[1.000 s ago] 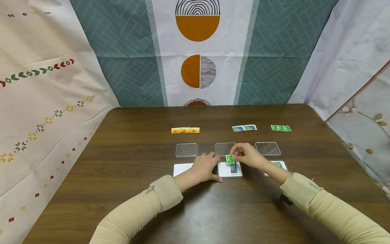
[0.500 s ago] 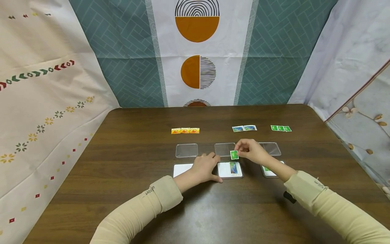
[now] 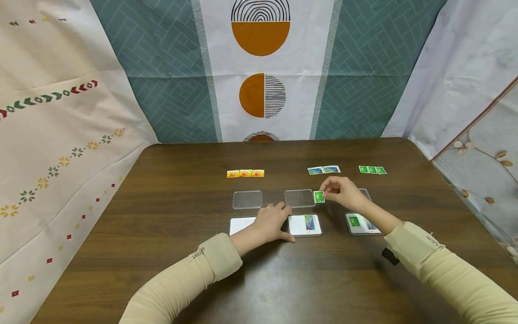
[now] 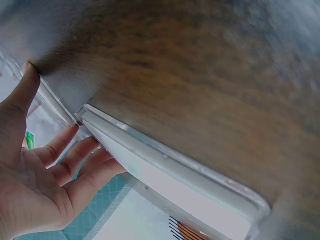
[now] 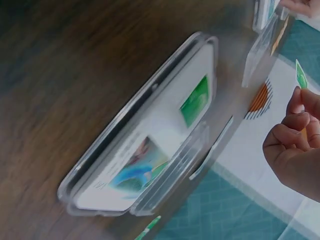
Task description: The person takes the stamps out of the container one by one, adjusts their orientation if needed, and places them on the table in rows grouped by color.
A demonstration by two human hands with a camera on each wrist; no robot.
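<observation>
In the head view my right hand pinches a small green stamp between thumb and fingertips, beside the right end of the middle clear lid. The stamp stands out past the fingertips in the right wrist view. My left hand rests at the left end of the middle white case, its thumb at the near corner and fingers at the far corner. That case holds a blue-green picture stamp. The right case carries a green stamp and a blue picture, partly hidden by my right forearm.
A left white case sits partly under my left hand. Another clear lid lies behind it; a third is mostly hidden by my right hand. Farther back are orange stamps, blue stamps and green stamps.
My right hand has moved back and to the right with the green stamp, away from over the middle case. The right case's green stamp has come into view. My left hand stays put.
</observation>
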